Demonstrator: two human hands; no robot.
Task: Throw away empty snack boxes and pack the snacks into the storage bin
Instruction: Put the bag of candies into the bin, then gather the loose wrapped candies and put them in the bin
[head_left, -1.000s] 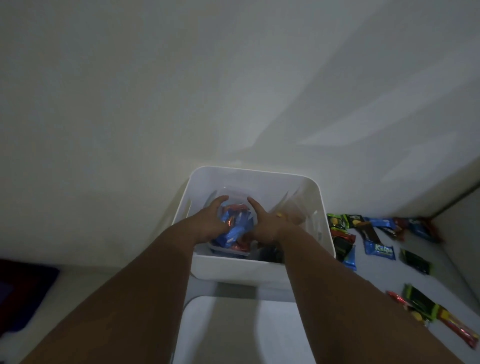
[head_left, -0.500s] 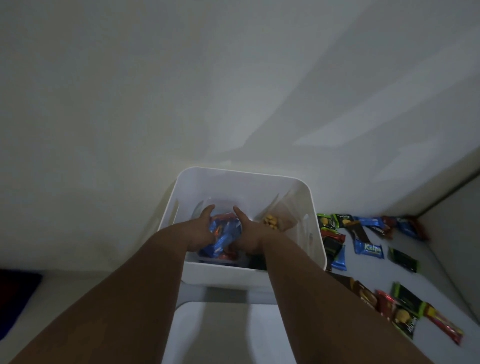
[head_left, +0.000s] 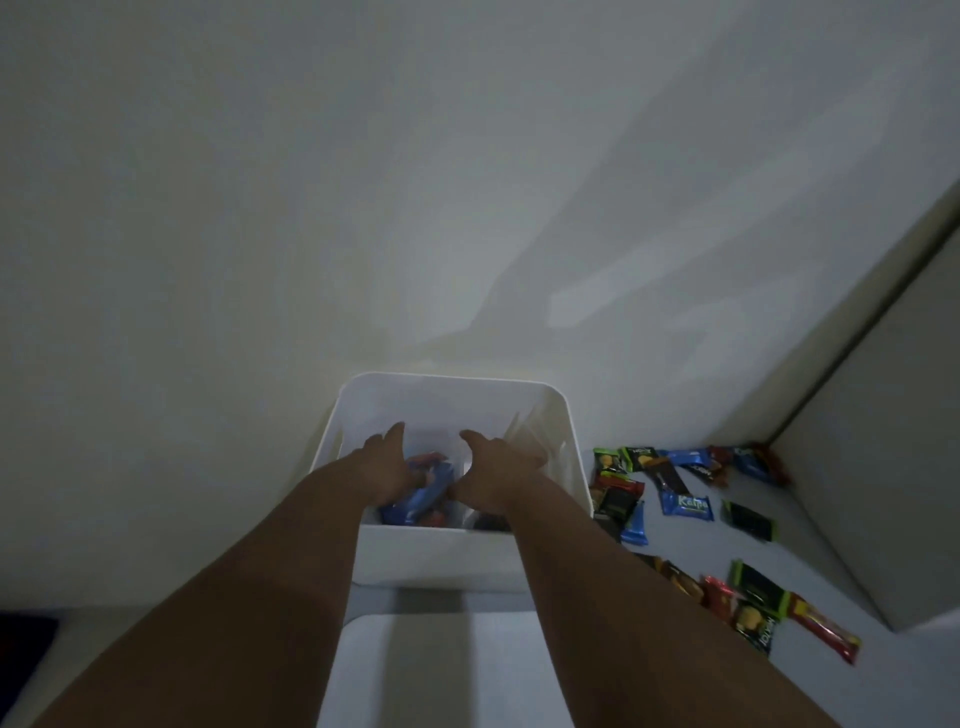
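The white storage bin (head_left: 439, 558) stands against the wall in front of me. Both my arms reach into it. My left hand (head_left: 387, 465) rests over a bundle of blue and red snack packets (head_left: 418, 501) lying inside the bin, with its thumb raised. My right hand (head_left: 496, 470) is beside the bundle, over a clear divider, thumb spread as well. The fingertips of both hands point down into the bin and are hidden. Several loose snack packets (head_left: 685, 505) lie on the white surface to the right of the bin.
More green, red and blue packets (head_left: 753, 590) lie scattered at the lower right, near my right forearm. A beige panel (head_left: 883, 467) closes off the right side. A white ledge (head_left: 431, 670) sits in front of the bin. Something dark (head_left: 21, 639) lies at the far left.
The blue bundle, held between both hands before, now lies lower in the bin, and both thumbs have lifted off it. The view has shifted left, so more loose packets show.
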